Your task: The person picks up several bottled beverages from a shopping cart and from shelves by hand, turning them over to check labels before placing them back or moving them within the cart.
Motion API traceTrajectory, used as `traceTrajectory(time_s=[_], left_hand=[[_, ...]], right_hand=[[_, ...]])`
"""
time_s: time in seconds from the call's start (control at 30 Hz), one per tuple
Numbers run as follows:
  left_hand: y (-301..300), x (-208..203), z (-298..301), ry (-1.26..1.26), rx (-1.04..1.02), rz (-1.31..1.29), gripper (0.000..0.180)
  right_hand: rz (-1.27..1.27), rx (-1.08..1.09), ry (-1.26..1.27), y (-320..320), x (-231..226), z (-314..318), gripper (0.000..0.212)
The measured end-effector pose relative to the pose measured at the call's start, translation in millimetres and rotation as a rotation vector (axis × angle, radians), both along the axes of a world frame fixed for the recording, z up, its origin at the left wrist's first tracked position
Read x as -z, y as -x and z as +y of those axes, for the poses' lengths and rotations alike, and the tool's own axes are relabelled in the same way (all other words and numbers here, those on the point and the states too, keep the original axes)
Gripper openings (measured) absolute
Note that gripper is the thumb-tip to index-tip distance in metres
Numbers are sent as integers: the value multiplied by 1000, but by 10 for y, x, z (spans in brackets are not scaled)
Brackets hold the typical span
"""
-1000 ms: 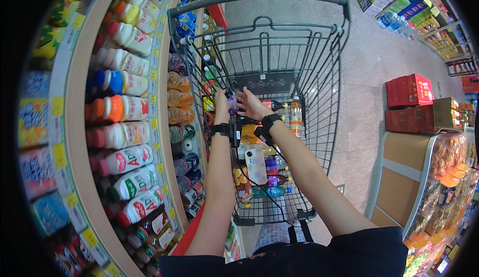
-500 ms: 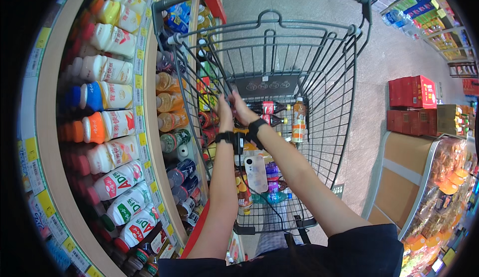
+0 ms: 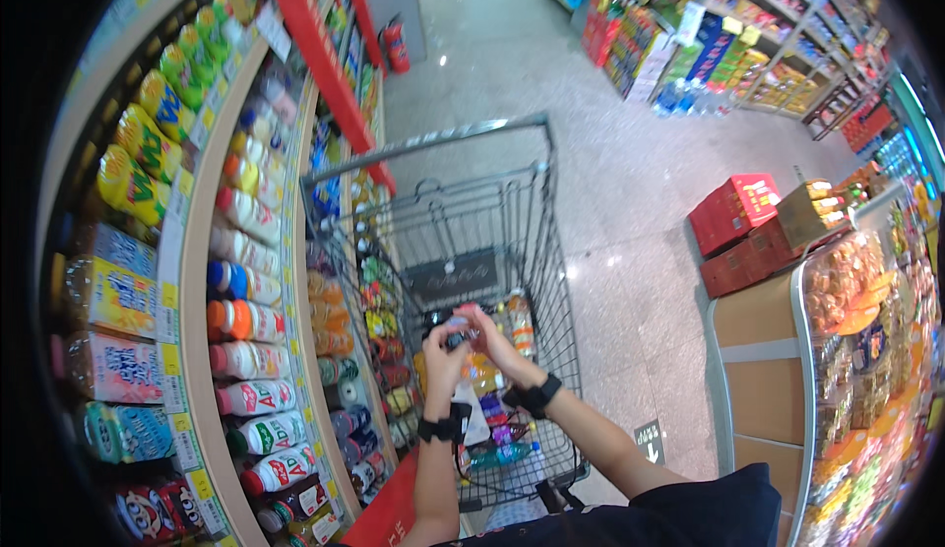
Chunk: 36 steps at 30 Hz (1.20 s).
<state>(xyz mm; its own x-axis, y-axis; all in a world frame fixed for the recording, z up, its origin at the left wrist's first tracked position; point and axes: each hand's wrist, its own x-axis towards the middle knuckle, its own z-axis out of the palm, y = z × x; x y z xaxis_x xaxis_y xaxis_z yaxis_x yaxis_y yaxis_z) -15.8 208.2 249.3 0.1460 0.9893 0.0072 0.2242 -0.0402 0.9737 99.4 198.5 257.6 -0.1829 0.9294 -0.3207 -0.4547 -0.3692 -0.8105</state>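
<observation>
Above the wire shopping cart (image 3: 433,140), my left hand (image 3: 445,358) and my right hand (image 3: 492,343) are close together, fingers curved around a small dark and reddish thing I cannot make out. Black straps circle both wrists. Below, inside the cart, lie an orange-coloured drink bottle (image 3: 521,324), a purple-labelled bottle (image 3: 510,434) and a teal bottle (image 3: 504,455). A white phone (image 3: 476,423) shows partly between my forearms. The hands hide part of the other bottles.
Shelves of white drink bottles (image 3: 258,364) run along the left, with yellow bottles (image 3: 133,188) higher up. To the right stand red cartons (image 3: 733,214) and a counter of packaged food (image 3: 847,281). A fire extinguisher (image 3: 395,47) stands ahead beside a pillar.
The view has tilted up and shifted, so more aisle and shelving shows. My hands, stretched close together before, now curve around something over the cart.
</observation>
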Motion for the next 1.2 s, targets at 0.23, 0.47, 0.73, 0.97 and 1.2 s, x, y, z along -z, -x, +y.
traceTrajectory(time_s=[0.23, 0.47, 0.73, 0.97, 1.2], left_hand=[[-754, -1277, -1015, -109, 217, 47, 26], [-1322, -2010, -2446, -323, 535, 133, 31], [-1626, -2402, -4248, -157, 1025, 38, 25], [-2076, -2690, -5471, -107, 1496, -86, 27], [-2932, -2505, -6455, 72, 1814, -199, 53]], right_hand=[[-45, 210, -159, -741, -1069, -1378, 52], [-102, 471, -371, -1272, -1552, -3274, 47], [-934, 691, -388, -1346, -1510, -5512, 74], [-943, 1119, -190, -1227, -1323, -6849, 65], [-566, 1212, -106, -1411, -1707, -7953, 48]])
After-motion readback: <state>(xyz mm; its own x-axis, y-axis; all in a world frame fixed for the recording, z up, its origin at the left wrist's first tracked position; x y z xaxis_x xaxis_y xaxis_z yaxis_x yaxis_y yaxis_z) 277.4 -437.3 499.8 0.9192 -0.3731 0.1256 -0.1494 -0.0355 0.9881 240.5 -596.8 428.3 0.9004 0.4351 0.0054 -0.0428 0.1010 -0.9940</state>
